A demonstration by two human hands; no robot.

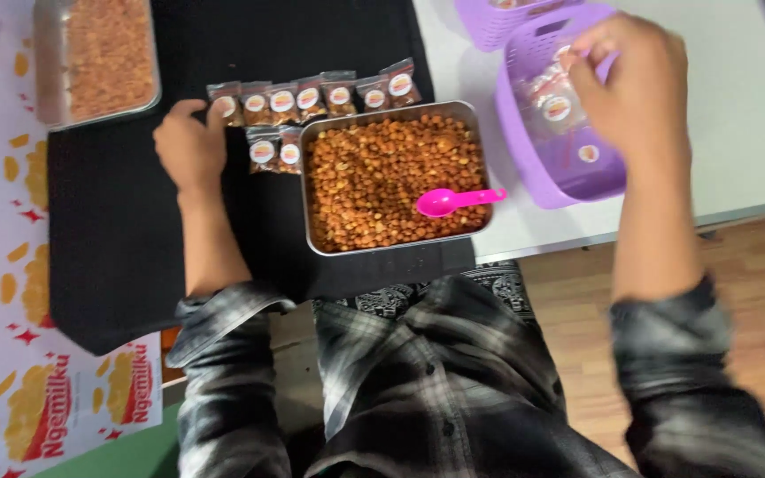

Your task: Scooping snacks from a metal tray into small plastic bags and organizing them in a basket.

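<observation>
Nearest, the tray (312, 190) of snacks stays nearly full with the scoop (455, 201) idle at 3 o'clock, the left hand (189, 144) curls onto nine filled packets (312, 99), and the right hand (632, 84) pinches a packet (552, 99) into the basket (537, 164) at 1 o'clock.

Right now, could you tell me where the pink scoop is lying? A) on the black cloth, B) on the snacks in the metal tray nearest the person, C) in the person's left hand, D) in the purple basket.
B: the pink scoop lies on the brown snacks in the metal tray, while the left hand rests by the small packets and the right hand reaches into the purple basket.
</observation>
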